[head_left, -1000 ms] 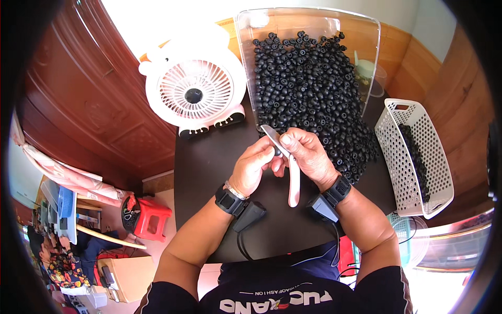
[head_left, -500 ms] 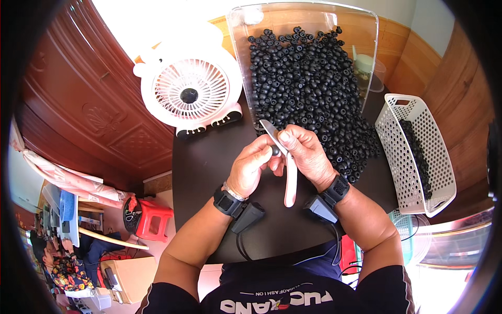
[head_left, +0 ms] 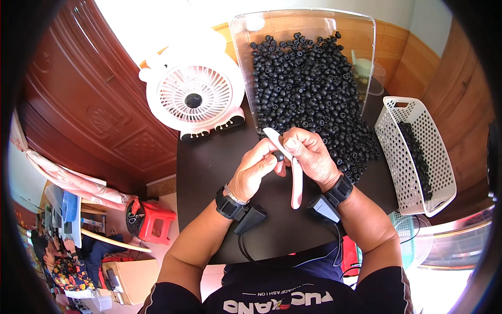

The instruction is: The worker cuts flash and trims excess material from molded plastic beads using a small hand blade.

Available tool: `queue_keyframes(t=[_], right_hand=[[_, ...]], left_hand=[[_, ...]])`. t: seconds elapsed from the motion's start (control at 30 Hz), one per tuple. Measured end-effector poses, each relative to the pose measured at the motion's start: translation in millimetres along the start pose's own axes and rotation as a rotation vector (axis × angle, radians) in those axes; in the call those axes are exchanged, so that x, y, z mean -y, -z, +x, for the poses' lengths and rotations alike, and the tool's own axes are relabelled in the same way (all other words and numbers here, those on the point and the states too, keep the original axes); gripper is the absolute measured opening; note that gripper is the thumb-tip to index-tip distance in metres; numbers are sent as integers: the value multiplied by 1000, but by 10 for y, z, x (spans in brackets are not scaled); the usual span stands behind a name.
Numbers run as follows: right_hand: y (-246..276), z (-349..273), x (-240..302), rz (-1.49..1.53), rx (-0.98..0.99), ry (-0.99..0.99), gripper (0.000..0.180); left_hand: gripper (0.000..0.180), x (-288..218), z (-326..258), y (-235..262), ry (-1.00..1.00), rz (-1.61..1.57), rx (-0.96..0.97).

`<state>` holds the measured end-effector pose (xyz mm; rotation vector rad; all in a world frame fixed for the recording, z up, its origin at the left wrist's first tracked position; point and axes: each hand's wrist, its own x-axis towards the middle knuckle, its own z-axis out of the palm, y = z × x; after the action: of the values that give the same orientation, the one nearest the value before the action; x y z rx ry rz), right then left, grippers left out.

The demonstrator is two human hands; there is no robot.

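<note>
In front of my chest, over the near side of the table, both my hands are close together. My left hand [head_left: 250,171] pinches a small round black rubber piece [head_left: 279,156] between thumb and fingers. My right hand [head_left: 315,158] grips a folding knife [head_left: 297,183] with a pale pink handle that hangs down toward me. The knife's blade points up and left, lying against the black piece and close to my left fingers. Just beyond my hands, a heap of similar black pieces [head_left: 308,89] spills out of a clear plastic bin [head_left: 241,63].
A white fan [head_left: 157,123] stands at the back left of the dark table [head_left: 209,162]. To the right, a white perforated basket [head_left: 400,162] holds more black pieces. A red stool [head_left: 157,222] is on the floor at left; another person [head_left: 70,269] sits beyond it.
The whole view has shifted slightly. My hands keep their hold on the knife and the black piece, with the blade a little lower in the picture.
</note>
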<state>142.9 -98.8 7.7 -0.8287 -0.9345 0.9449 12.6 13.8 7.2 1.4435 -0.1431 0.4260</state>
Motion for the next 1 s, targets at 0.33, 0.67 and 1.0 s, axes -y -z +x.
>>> queue_keyframes(t=[0.33,0.67,1.0], right_hand=[[-9,-18,35,-113,32,4,26],[-85,-10,56,11,-16,49,29],[-87,-34,67,-60,-4,28,30]], left_hand=[[34,-24,-19,-51,7,5,-56],[34,87,-31,-36,-16,-73,-103],[39,77,-37,-56,20,-108,-153]])
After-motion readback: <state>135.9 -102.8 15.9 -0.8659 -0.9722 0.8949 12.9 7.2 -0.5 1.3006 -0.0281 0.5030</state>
